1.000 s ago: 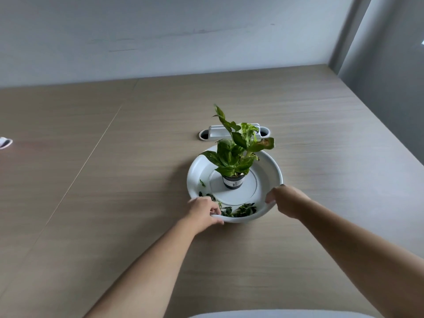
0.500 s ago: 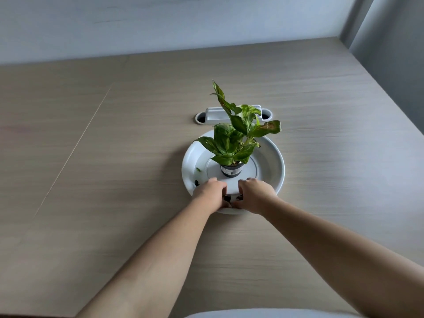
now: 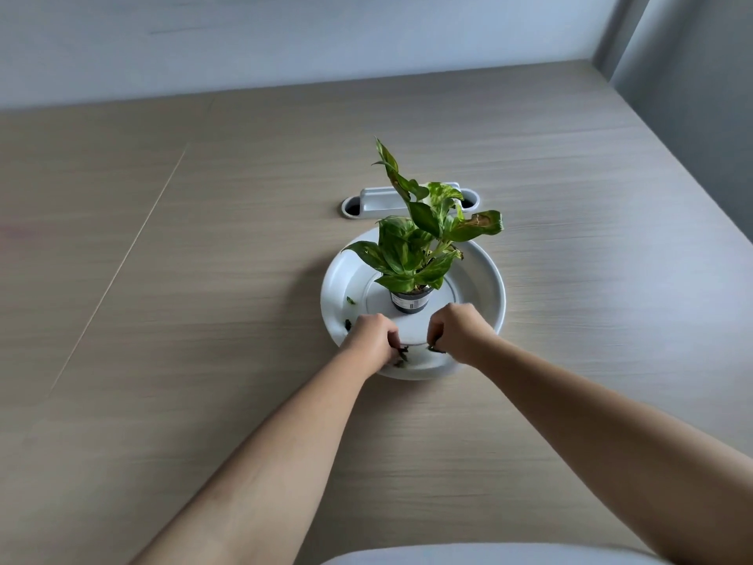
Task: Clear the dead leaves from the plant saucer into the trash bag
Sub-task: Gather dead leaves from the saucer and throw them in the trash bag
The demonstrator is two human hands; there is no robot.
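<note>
Both hands worked inside the near rim of a white plant saucer (image 3: pixel 481 271) on a pale wood-grain counter (image 3: pixel 203 320). The left hand (image 3: pixel 373 338) was curled into a loose fist, its fingertips pinched on dark scraps of dead leaves (image 3: pixel 402 354) at the front of the dish. The right hand (image 3: pixel 460 334), likewise closed, appeared to grip another dark scrap (image 3: pixel 436 349) beneath its fingers, though motion blur made the hold hard to confirm. A narrow gap separated the two fists. Further leaf fragments (image 3: pixel 349 301) lay on the saucer's left inner slope, apart from the hands. Just beyond the knuckles, a small dark pot (image 3: pixel 410 301) stood upright on the saucer's raised centre, carrying a variegated green plant (image 3: pixel 415 246) with one browned leaf on its right side. Behind the saucer, a white cable grommet (image 3: pixel 379 199) sat set into the counter, before a pale wall (image 3: pixel 285 34).
</note>
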